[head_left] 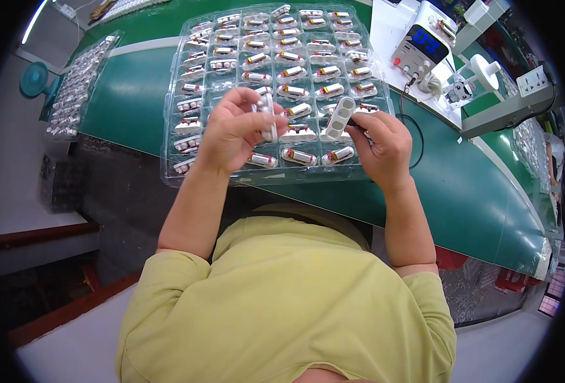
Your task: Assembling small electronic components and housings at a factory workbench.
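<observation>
My left hand (231,131) is over the near middle of a clear plastic tray (174,167), its thumb and fingers closed on a white oval part (269,124) held on edge. To the right, my right hand (388,143) pinches a second piece, a white oval part with round recesses (341,117), tilted with the recesses facing up. Something thin and dark shows at the right fingertips; I cannot make out what it is. Below both hands, the tray's pockets hold several white assemblies with silver cells (299,156). The fingers hide some pockets.
A power supply (426,41) with a lit display stands at the back right, and a black cable (421,143) curves beside the tray. Nearby is a white spool (485,68). Another filled tray (81,89) lies at the left of the green table (129,102).
</observation>
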Tool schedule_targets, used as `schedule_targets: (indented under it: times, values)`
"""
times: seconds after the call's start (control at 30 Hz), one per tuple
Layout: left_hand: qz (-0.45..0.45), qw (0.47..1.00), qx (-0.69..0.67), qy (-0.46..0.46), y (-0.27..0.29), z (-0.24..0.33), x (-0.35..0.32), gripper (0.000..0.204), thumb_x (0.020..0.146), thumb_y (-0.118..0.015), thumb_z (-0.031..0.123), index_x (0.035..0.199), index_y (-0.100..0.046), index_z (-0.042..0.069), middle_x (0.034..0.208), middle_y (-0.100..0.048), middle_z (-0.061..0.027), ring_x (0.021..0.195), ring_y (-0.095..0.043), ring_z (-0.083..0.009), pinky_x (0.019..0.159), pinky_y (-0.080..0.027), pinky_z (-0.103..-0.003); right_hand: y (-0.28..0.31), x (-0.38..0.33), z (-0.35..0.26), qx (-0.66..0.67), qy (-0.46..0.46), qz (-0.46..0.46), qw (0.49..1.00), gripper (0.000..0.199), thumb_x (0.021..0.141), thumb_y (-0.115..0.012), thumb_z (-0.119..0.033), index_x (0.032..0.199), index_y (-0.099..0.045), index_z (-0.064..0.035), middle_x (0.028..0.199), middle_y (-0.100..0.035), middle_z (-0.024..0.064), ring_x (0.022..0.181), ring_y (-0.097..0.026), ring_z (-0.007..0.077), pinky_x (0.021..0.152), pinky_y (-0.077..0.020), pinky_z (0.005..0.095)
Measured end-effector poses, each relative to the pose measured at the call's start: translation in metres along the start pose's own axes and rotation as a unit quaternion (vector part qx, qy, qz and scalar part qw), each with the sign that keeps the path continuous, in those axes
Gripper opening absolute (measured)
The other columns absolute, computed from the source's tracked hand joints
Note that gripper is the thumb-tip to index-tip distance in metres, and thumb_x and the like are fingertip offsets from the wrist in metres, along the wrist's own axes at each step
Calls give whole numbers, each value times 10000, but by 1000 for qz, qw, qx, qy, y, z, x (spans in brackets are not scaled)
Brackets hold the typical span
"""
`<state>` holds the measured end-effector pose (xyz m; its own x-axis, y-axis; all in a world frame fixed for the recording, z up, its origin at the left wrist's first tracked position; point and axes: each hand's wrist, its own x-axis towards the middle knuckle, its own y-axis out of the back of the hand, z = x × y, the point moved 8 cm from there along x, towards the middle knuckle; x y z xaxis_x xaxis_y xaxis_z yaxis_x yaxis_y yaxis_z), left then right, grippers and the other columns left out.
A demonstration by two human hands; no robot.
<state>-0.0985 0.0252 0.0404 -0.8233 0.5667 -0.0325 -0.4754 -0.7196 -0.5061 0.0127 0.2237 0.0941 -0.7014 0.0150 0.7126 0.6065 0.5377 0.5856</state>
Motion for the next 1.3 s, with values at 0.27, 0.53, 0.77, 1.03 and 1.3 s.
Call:
schedule_targets:
  times: [0.27,0.53,0.77,1.03,1.3]
  values:
    - [-31,992,18,121,-27,-50,3,429,754,-579,-53,1176,-568,21,1019,-599,-102,743,-555,-105,601,-460,-220,1,-6,0,51,-27,-27,998,98,756,-735,-80,778,-648,-42,659,-602,76,573,-571,245,510,-421,337]
    - [-178,958,224,-30,-82,-43,7,585,806,-716,20,1344,-511,122,950,-618,-16,738,-531,-26,604,-435,-179,-25,-26,16,331,-215,-155,906,141,879,-629,-119,799,-609,-4,638,-560,66,566,-520,131,514,-403,275]
    - [-155,955,250,-25,-82,-48,12,549,800,-728,21,1303,-524,105,900,-631,-17,670,-531,-31,570,-426,-181,-16,-18,14,234,-181,-131,946,112,866,-628,-112,826,-618,-8,678,-587,100,584,-569,200,538,-441,308]
    - [-179,935,302,-45,-83,-46,1,444,796,-702,-16,1212,-575,76,943,-670,-38,811,-602,-61,701,-494,-228,-23,-23,10,210,-175,-189,943,140,844,-628,-153,774,-598,-36,720,-603,134,675,-602,317,601,-462,394]
    - [-151,884,420,-139,-78,-27,-1,400,723,-666,47,1121,-620,34,984,-661,-106,871,-616,-148,774,-491,-279,-39,-24,-2,238,-153,-203,937,122,857,-619,-104,779,-590,-15,654,-573,100,561,-522,222,534,-414,328]
